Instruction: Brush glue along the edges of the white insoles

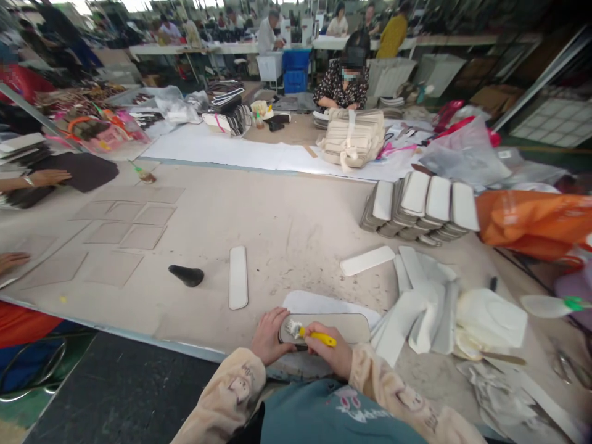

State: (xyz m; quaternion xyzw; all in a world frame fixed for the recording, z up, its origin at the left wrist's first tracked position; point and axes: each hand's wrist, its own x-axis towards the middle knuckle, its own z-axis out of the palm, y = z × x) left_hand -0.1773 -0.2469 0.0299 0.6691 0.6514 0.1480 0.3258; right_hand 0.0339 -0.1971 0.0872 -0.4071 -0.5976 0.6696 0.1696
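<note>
My right hand [333, 353] is closed round the yellow handle of a brush [324, 338], its white bristles resting on a long rounded beige panel [351, 328] with a dark edge. The panel's left end is gripped by my left hand [269, 336], the fingers over its rim. Under the panel's far side a white rounded piece [319, 301] sticks out. Two narrow white rounded strips lie beyond: one upright strip [238, 277] to the left, one slanted strip [367, 261] to the right. A black, tapered object [186, 275] lies farther left.
Stacked rounded panels [419, 206] stand at the right, behind loose white strips [419, 296] and a white plastic container [491, 320]. Thin flat sheets [132, 216] lie at left, near another person's hands [49, 177]. A person [345, 83] sits opposite, behind a tied bundle [354, 135].
</note>
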